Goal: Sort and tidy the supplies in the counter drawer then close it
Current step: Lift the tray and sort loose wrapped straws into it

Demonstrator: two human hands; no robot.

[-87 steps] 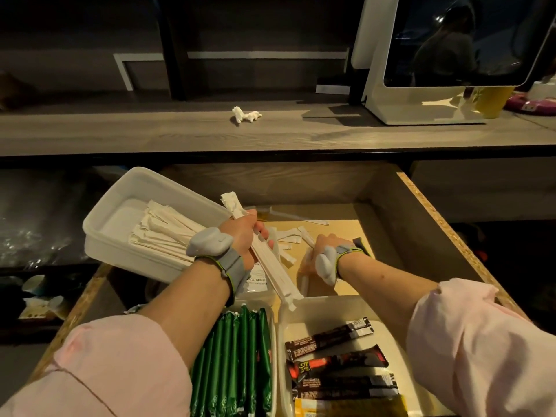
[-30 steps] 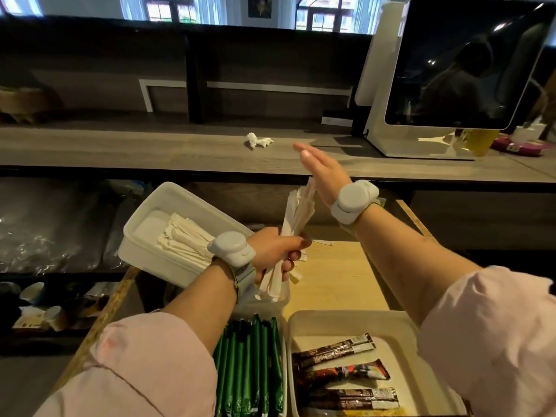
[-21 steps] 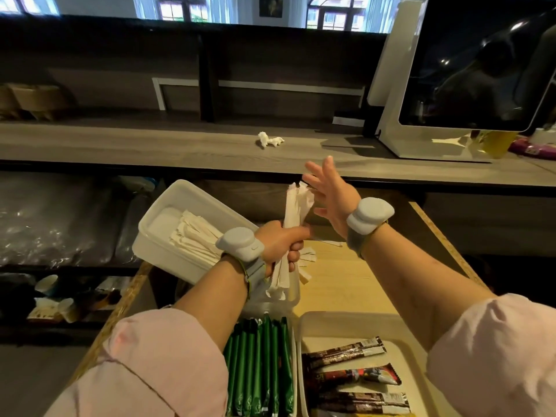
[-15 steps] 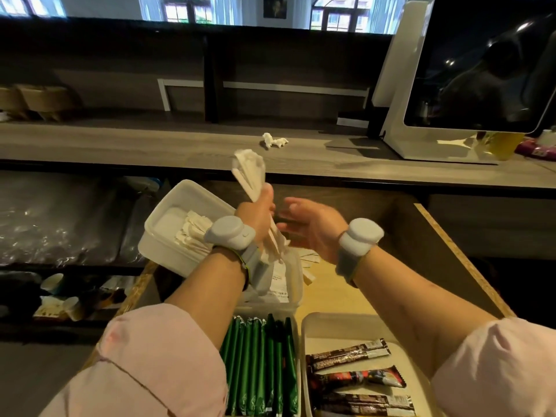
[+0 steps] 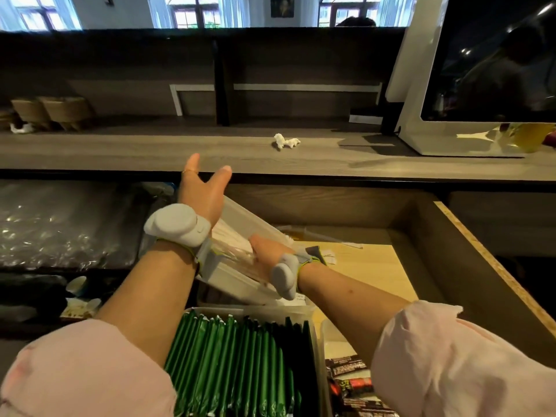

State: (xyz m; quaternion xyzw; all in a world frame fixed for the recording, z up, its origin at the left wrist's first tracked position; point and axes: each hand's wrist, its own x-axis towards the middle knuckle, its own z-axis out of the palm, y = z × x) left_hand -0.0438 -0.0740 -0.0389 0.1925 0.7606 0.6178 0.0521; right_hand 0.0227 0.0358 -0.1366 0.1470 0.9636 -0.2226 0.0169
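The drawer (image 5: 469,266) stands pulled out under the counter. A white tray (image 5: 240,215) of white paper-wrapped sticks (image 5: 231,245) sits tilted at its left side. My left hand (image 5: 201,188) hovers over the tray's far end, fingers spread and holding nothing. My right hand (image 5: 266,254) reaches into the tray's near right part and rests on the sticks; its fingers are hidden. Nearer to me, a clear bin holds a row of green packets (image 5: 234,365), and dark sachets (image 5: 346,383) lie in a tray beside it. A few loose white wrappers (image 5: 329,257) lie on the drawer floor.
The grey counter top (image 5: 120,152) runs above the drawer, with a crumpled white paper scrap (image 5: 285,142) on it. A white-framed screen (image 5: 487,70) stands at the right, woven baskets (image 5: 51,111) at the far left. Crinkled plastic bags (image 5: 60,224) fill the shelf left of the drawer.
My left hand has let go of the bundle of white sticks and now spreads open over the tray. My right hand has dropped from in front of the counter onto the tray.
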